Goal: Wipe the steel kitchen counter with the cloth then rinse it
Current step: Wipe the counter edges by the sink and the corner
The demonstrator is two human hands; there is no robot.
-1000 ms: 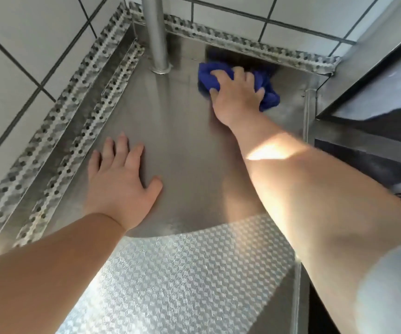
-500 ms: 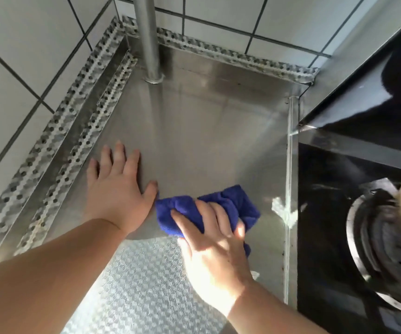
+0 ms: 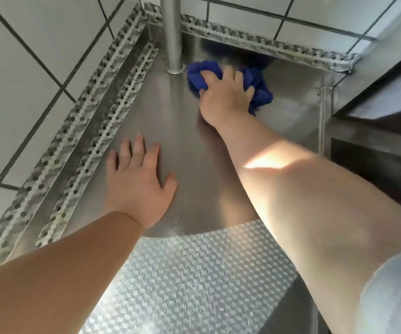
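Two hands are being laid on the counter (image 3: 194, 150): the cloth (image 3: 258, 86) is being gripped by the right hand (image 3: 226, 97) beside the pole (image 3: 171, 34), while the left hand (image 3: 138, 184) is being rested flat, fingers spread.

Your deep-blue cloth (image 3: 259, 89), your grey brushed-steel counter (image 3: 177, 131) w/ embossed cube pattern at near edge, perforated silver trim (image 3: 83, 121) w/ dark dot rows, white wall tiles (image 3: 26, 51) w/ dark grout, plain silver pole (image 3: 172, 32).
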